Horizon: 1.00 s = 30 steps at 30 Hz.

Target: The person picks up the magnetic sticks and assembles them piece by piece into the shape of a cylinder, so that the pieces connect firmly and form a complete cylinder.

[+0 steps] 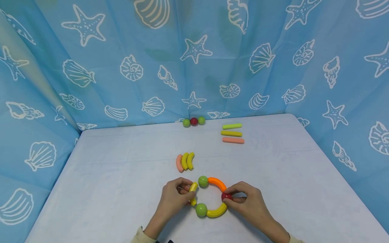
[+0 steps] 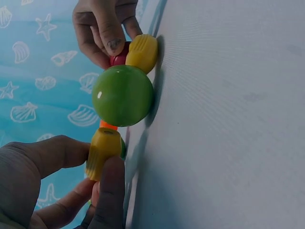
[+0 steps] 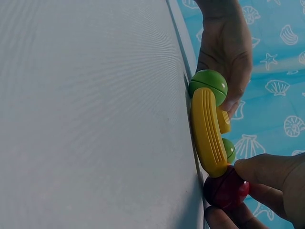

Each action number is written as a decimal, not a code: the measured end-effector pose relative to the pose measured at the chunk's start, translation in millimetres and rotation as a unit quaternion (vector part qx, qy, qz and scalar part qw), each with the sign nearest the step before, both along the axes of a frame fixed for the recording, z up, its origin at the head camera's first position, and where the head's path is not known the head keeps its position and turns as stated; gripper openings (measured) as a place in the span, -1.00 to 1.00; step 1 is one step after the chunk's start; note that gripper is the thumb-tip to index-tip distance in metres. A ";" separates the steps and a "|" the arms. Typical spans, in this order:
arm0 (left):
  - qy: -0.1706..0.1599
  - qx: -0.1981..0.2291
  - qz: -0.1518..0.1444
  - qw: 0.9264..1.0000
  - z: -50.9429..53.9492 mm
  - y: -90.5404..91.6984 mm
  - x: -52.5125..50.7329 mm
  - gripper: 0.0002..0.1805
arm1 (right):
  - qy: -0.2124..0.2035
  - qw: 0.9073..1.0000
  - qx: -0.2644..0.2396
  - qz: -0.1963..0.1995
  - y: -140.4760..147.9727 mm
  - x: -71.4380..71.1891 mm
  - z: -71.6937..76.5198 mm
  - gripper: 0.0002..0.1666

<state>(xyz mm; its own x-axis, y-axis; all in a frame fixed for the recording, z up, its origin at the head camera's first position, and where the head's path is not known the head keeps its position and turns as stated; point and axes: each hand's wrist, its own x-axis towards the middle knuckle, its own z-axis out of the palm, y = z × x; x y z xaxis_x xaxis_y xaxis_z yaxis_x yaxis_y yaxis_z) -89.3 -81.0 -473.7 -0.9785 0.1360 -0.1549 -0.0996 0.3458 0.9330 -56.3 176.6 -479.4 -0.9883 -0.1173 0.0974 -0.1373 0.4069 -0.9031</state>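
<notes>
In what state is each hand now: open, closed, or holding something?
Left hand: closed, holding a yellow curved piece.
Right hand: closed, holding the red ball.

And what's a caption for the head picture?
Left grip holds a curved yellow piece; right grip pinches a red ball.

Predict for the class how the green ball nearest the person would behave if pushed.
The green ball would probably roll if free, being round, but the yellow arc against its right side may hinder that. Its glossy highlight suggests a smooth, perhaps slippery surface.
</notes>
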 end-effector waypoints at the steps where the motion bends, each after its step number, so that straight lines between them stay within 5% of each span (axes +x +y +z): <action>1: 0.002 0.000 -0.001 1.000 -0.8 0.2 -0.2 -0.71 | 0.002 1.000 -0.003 0.002 0.1 -0.1 -0.2 -0.72; 30: 0.032 -0.031 -0.013 0.999 -2.7 6.2 1.6 -0.71 | -0.005 1.000 -0.017 0.013 1.2 0.8 -1.9 -0.73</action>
